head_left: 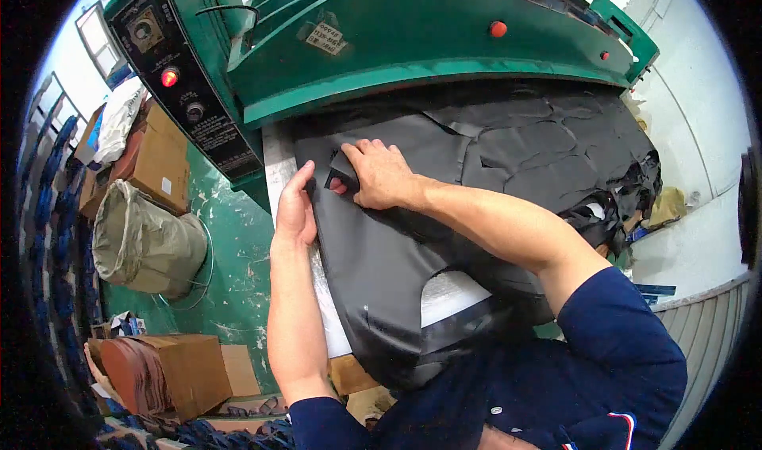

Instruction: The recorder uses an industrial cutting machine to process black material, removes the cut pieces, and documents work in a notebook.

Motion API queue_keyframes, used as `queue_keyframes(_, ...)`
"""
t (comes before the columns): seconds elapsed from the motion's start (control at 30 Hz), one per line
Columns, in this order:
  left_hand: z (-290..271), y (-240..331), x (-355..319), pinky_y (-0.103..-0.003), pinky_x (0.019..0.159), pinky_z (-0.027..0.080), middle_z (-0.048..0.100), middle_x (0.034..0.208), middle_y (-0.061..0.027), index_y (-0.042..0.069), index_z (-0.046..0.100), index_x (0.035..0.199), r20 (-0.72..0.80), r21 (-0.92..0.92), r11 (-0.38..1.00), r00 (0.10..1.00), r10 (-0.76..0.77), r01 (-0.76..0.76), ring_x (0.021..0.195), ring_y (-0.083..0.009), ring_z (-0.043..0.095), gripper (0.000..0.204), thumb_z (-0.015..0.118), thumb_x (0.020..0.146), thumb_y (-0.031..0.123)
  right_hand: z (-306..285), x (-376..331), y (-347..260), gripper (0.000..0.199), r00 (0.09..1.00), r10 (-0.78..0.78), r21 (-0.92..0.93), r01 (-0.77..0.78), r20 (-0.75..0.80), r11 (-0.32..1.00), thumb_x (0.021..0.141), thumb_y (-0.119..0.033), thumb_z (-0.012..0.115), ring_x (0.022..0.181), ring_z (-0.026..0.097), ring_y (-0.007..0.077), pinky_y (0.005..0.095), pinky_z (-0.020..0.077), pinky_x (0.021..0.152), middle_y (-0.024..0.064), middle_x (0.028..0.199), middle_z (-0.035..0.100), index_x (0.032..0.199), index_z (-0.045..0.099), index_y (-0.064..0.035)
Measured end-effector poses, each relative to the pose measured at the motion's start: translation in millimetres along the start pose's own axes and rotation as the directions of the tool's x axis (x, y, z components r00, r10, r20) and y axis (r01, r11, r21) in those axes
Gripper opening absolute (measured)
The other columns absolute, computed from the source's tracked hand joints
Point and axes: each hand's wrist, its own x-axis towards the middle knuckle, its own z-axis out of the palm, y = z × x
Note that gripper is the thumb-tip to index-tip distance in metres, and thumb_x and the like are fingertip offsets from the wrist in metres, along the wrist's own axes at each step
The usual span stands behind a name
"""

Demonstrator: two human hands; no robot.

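Leather sheet, black, lay across the frame's centre on the white bed. Left hand gripped its left edge; right hand pinched a small cut piece. Beyond, upper frame, stood the green press.

Ahead of me stands a big green press machine with a black control panel on its left side, lit by a red lamp. The floor below on my left is painted green, scuffed and flecked with white. On it sit brown cardboard boxes, a grey-green sack held open on a wire ring, and another open box nearer me. Windows let in daylight at far left. A white wall rises on my right.
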Motion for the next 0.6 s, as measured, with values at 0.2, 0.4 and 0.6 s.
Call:
queue_keyframes(0.2,-41,-7,10,-0.035,0.087,0.054,0.066,0.112,-0.0191,-0.005,0.055,0.127,-0.279,0.222,0.973,0.953,0.119,-0.057,0.096,-0.0257,0.066,0.053,0.074,0.085,0.021,-16,10,11,0.059,0.973,0.191,0.394,-0.227,0.129,0.891,0.068,-0.016,0.076,0.116,0.06,0.0367,0.043,0.0493,0.098,0.023,0.121,0.064,0.121,0.057,0.0016)
queue_keyframes(0.4,65,-8,-5,-0.031,0.078,0.05,0.067,0.1,-0.011,-0.004,0.054,0.128,-0.178,0.664,0.722,0.895,0.408,-0.197,0.087,-0.0184,0.062,0.06,0.077,0.084,0.028,-8,8,69,0.05,0.963,0.259,0.609,-0.246,0.067,0.754,0.065,-0.017,0.081,0.087,0.064,0.0214,0.0362,0.0516,0.084,0.0109,0.094,0.068,0.108,0.062,-0.0009)
queue_keyframes(0.6,81,-40,1,-0.036,0.071,0.049,0.065,0.103,-0.0119,0.003,0.059,0.117,-0.103,0.351,0.928,0.99,-0.093,0.124,0.087,-0.0232,0.062,0.056,0.066,0.089,0.051,5,-21,54,0.061,0.986,0.064,0.497,0.019,-0.151,0.868,0.074,-0.028,0.075,0.108,0.061,0.0437,0.0462,0.05,0.094,0.027,0.113,0.065,0.123,0.058,0.0024)
